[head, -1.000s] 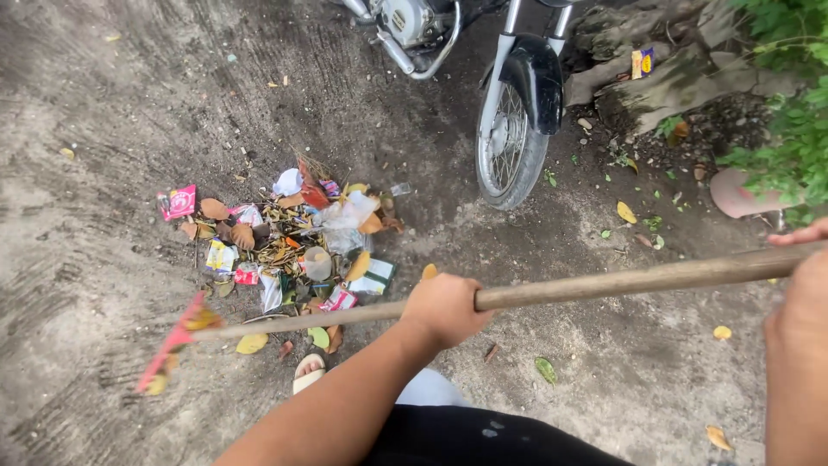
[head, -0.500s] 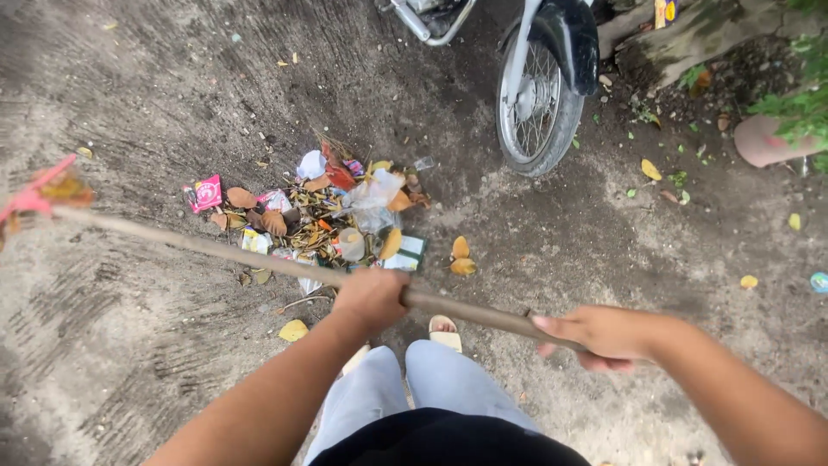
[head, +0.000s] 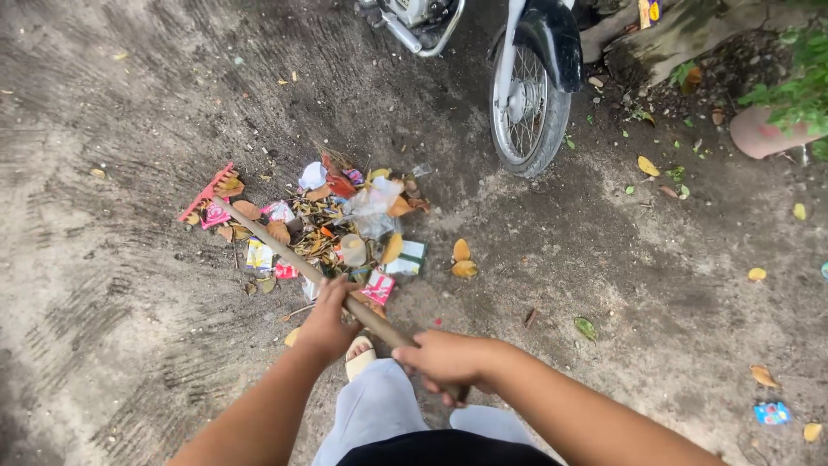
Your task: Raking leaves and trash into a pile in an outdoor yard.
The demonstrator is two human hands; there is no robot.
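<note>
Hands, left hand (head: 326, 326) and right hand (head: 444, 358), wrapped tight on rake handle (head: 302, 267). Red rake head (head: 207, 192) down at far edge of trash pile (head: 341, 226), maybe touching dirt. Raking step; next, a pull back.

A pink-red rake head (head: 207, 192) on a brown wooden handle (head: 293, 259), yellow and orange leaves (head: 462, 259) at four o'clock of the multicoloured litter pile (head: 336, 229), grey dirt ground (head: 103, 285), black mudguard (head: 552, 39).
</note>
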